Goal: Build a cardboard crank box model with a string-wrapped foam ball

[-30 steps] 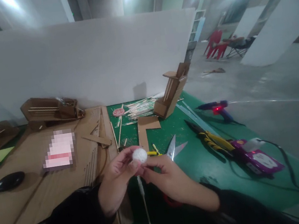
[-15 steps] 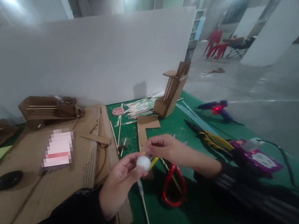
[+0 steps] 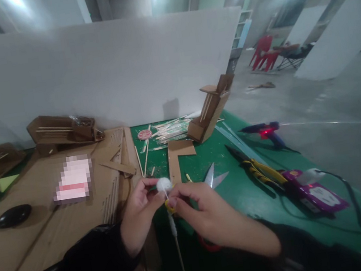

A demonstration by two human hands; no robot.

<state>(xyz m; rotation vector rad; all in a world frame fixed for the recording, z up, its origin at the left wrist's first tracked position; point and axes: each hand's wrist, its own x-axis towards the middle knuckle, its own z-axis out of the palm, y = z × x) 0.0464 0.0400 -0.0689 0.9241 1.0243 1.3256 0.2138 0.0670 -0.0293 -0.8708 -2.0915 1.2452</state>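
Note:
My left hand (image 3: 142, 211) is closed around a small white ball (image 3: 164, 184) that looks like wound thread. A thin pale strand runs from the ball to my right hand (image 3: 200, 209), whose thumb and forefinger pinch it. Something yellow (image 3: 170, 207) shows just under the fingertips; what it is I cannot make out. Below the hands lies a thin wooden stick (image 3: 182, 262) with a white wrapping near its upper end. My right hand partly covers a pair of scissors (image 3: 211, 178), leaving the blades and a bit of red handle visible.
Long-nose pliers (image 3: 262, 171), a glue gun (image 3: 264, 132) with a red light and a purple power strip (image 3: 319, 191) lie on the right. A cardboard structure (image 3: 210, 110) stands behind. Left are cardboard sheets (image 3: 46, 237) and a black mouse (image 3: 14, 216).
My right hand has come down and towards me, drawing the strand down from the ball. The ball has risen slightly in my left hand. The scissors' blades now show more, their handles less.

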